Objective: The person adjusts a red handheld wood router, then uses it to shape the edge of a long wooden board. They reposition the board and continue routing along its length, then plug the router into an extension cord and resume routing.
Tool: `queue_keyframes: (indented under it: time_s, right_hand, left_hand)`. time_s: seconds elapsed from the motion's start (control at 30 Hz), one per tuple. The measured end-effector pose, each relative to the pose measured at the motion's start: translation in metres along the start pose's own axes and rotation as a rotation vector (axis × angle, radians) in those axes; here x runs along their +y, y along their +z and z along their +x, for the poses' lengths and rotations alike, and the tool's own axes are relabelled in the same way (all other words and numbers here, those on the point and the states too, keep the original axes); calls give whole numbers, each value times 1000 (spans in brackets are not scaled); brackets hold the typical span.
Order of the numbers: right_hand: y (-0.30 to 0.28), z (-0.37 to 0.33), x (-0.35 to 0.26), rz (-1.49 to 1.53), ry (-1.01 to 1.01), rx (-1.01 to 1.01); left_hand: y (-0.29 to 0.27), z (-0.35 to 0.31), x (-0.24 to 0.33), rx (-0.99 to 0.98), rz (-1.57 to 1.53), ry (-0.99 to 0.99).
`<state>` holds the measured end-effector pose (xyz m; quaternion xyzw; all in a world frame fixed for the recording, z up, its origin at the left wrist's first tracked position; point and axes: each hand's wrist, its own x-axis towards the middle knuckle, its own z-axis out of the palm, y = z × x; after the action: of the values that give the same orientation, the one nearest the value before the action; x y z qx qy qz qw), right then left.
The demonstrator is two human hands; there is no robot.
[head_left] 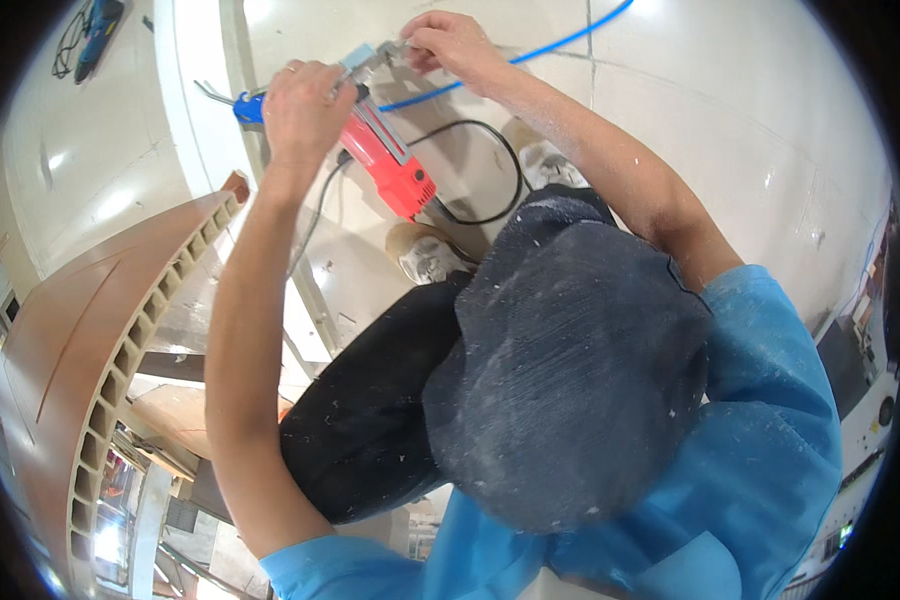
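Observation:
My left hand [308, 108] is closed around the front part of a red corded power tool [385, 170], whose body lies slanted over the floor. Clear and grey parts [372, 62] stick out past my fingers at the tool's far end. At their right end my right hand [452, 48] curls its fingers in a pinch; whatever sits between the fingertips is too small to make out. Just left of my left hand shows a blue piece [248, 108] with thin metal prongs, partly hidden by the hand.
A blue hose [550, 48] runs to the upper right. The tool's black cable [515, 160] loops beside my shoes [435, 255]. A white beam [195, 110] and a brown hollow-core panel [100, 310] stand left. Another corded tool [98, 38] lies far left.

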<state>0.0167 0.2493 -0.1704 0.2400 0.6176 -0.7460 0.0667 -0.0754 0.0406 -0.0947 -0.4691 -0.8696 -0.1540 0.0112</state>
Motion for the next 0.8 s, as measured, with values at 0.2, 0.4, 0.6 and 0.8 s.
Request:
queue_keyframes:
  time_s: [0.2,0.4,0.6,0.8]
  right_hand:
    - [45,-31,12,861,226,-23]
    - [65,-18,25,985,246,-29]
    - [73,-12,34,1051,208,31]
    - [80,-9,33,979,208,41]
  left_hand:
    - [4,12,-1,-107,59,12]
    - [-1,14,2,-153,45,-35]
    - [-5,15,3,-206,73,-90]
    - [0,9,-2,-173,50,-143]
